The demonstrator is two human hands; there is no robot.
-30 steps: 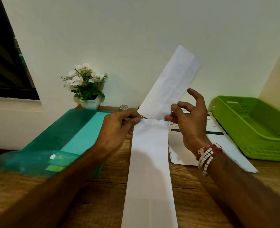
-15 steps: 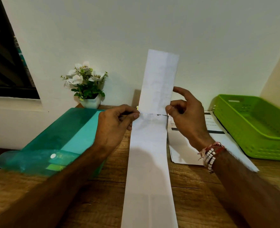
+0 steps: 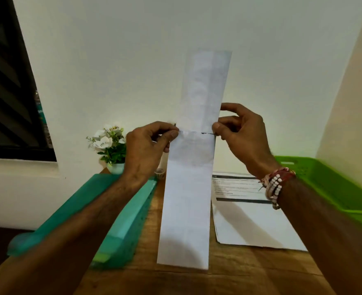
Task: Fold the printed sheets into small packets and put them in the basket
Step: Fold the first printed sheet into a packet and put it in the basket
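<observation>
Wooden table [image 3: 176,279] against a white wall. Teal folder [image 3: 86,205] lies along its left side. Green basket [image 3: 329,188] stands at the right edge, well apart from the work. Folded sheet [image 3: 188,199], now a long narrow strip, is held upright over the table's middle, with a cross crease at mid-height (whether its lower end touches the wood cannot be told). Printed sheet [image 3: 246,226] lies flat between strip and basket. Left hand [image 3: 148,150] pinches the strip's left edge at the crease; right hand [image 3: 244,137] pinches the right edge there. Potted flowers [image 3: 112,145] stand behind the folder. Beaded bracelet [image 3: 275,186] on the right wrist.
</observation>
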